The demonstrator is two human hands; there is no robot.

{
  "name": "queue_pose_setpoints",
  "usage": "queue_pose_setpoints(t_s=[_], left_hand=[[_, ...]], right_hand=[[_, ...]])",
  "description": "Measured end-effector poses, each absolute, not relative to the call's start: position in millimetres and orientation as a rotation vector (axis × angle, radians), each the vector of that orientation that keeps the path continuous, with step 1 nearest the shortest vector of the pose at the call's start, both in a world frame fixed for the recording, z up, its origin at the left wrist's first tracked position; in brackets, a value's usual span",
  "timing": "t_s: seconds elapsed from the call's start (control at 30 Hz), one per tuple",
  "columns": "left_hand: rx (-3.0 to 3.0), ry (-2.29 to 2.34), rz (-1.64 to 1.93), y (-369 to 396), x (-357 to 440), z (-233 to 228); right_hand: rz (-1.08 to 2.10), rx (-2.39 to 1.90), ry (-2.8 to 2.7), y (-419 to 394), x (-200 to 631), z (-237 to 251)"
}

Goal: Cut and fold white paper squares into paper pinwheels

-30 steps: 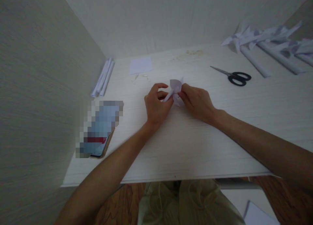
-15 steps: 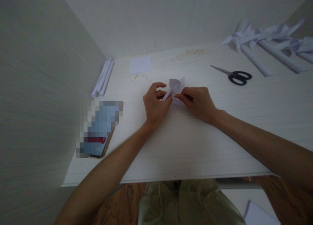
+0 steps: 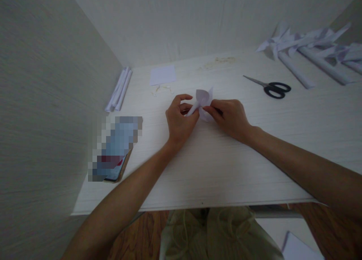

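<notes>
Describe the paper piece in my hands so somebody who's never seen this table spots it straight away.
Start at the white table and look near its middle. Between the left hand and the right hand is a white paper piece with curved flaps and a tube-like stem. Unlike the flapped paper shapes lying at the far right, it is the one being held.

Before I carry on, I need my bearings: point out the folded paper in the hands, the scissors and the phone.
Folded paper (image 3: 202, 97): head view, on its upper curled flap.
Scissors (image 3: 266, 86): head view, where blades meet handles.
Phone (image 3: 120, 146): head view, on its pixelated screen.
</notes>
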State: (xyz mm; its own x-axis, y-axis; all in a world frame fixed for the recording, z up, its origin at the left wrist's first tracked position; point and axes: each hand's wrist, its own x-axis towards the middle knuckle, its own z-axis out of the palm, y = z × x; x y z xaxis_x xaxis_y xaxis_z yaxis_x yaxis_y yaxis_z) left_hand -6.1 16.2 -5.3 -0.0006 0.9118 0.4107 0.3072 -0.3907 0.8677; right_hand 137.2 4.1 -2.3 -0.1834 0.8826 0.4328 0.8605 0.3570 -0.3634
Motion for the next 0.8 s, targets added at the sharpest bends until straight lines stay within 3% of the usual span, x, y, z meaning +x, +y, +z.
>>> queue_pose_setpoints(t_s=[0.8], left_hand=[[1.752, 1.216, 1.456, 16.5, -5.0, -8.1]], right_hand=[[0.079, -1.379, -1.931, 6.5, 141.1, -8.3]])
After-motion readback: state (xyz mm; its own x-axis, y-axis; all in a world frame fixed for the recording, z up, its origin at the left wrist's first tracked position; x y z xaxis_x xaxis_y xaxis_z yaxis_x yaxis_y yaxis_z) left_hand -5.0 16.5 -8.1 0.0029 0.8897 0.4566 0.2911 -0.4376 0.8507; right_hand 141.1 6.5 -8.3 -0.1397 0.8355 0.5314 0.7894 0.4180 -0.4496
